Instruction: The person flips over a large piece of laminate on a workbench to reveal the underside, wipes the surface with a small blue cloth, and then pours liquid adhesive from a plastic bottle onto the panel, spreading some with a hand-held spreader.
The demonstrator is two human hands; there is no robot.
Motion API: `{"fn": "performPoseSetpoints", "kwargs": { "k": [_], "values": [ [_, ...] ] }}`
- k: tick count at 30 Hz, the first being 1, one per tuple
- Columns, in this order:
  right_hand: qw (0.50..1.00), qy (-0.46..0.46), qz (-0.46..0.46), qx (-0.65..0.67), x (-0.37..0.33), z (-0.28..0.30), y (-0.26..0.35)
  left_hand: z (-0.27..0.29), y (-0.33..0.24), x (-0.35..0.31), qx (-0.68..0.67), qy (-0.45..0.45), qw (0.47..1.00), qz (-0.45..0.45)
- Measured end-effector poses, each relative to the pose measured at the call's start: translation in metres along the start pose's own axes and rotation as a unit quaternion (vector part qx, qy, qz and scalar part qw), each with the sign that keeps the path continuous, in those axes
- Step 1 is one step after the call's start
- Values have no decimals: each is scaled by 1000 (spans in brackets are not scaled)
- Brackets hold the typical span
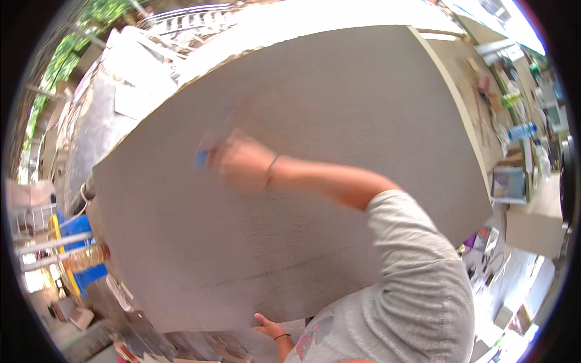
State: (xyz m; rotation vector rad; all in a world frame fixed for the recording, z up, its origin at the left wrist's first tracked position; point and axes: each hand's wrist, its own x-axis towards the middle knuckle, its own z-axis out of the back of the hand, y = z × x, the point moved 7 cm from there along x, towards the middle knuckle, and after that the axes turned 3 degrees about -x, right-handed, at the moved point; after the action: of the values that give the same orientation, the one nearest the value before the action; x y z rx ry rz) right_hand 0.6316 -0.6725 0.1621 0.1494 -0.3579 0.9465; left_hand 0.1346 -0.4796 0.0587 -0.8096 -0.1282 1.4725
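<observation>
A large flat grey-brown board fills the middle of the view, with a pale edge along its right side. Over its left-centre part, my right hand is closed around a small blue object. Motion blurs both, so the object's kind does not show. The right arm reaches across the board, a thin dark band on its wrist. At the board's near edge is my left hand, its thumb up against the edge and its fingers partly hidden below. A faint line of dark marks runs across the near part of the board.
To the left stand a blue and yellow item and a bottle of amber liquid. Cluttered shelves at the right hold a clear bottle and a bluish bin. A cardboard box sits below them.
</observation>
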Motion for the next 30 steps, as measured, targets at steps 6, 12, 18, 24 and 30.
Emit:
{"fn": "performPoseSetpoints", "kwargs": {
  "k": [6,12,18,24,30],
  "values": [
    [927,196,-309,77,-109,17,-97,5,15,15,85,-24,996,-23],
    [763,90,-632,-98,-339,121,-260,7,0,2,38,-34,997,-52],
    [959,24,-260,109,-249,89,94,-4,-16,-12,-47,60,992,-99],
    [934,-6,-327,143,-402,137,116,-9,1,-20,-68,48,995,-51],
    [681,-99,-662,-297,-660,324,-29,23,-18,-37,26,-120,982,-145]
  ]
}}
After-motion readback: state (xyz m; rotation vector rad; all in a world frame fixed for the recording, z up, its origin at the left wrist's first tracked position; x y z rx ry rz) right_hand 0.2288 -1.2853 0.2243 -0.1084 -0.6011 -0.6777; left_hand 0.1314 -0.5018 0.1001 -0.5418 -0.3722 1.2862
